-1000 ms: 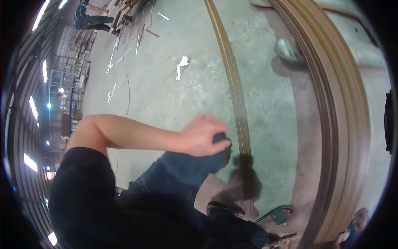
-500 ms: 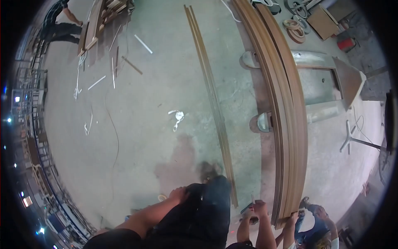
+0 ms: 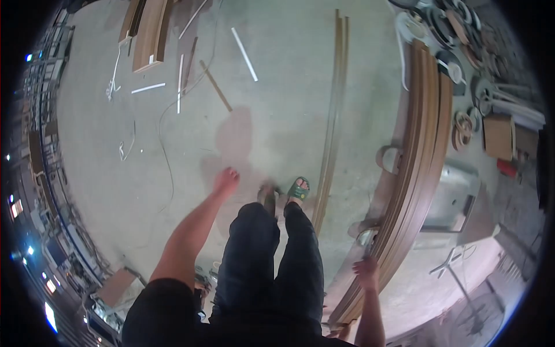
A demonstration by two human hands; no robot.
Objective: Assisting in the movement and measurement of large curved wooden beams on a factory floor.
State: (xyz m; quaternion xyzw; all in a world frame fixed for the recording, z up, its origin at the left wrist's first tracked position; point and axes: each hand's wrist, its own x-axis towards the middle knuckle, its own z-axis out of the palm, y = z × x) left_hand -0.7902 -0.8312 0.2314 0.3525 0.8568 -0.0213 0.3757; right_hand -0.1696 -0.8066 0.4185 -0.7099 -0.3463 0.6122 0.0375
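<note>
My left hand (image 3: 227,180) hangs over the floor in front of my left leg, its fingers curled in and nothing showing in them. My right hand (image 3: 366,273) is beside a long stack of brown boards (image 3: 413,156), with loosely bent fingers apart; whether it touches the stack I cannot tell. The stack runs from the far right down toward me, resting on rounded metal supports (image 3: 388,159). Two thin brown strips (image 3: 333,115) lie on the floor between my feet and the stack. My right foot wears a green slipper (image 3: 299,188); the left is blurred.
White strips (image 3: 244,54) and a thin brown strip (image 3: 216,85) lie scattered ahead on the floor, with a thin cord (image 3: 163,141) to the left. More boards (image 3: 152,34) stand far left. Rolls of edging (image 3: 462,128) and a cardboard box (image 3: 499,136) are at the right.
My view has turned and shifted forward; my left hand has swung out ahead of my leg. The other people's arms near the stack's near end have mostly left view.
</note>
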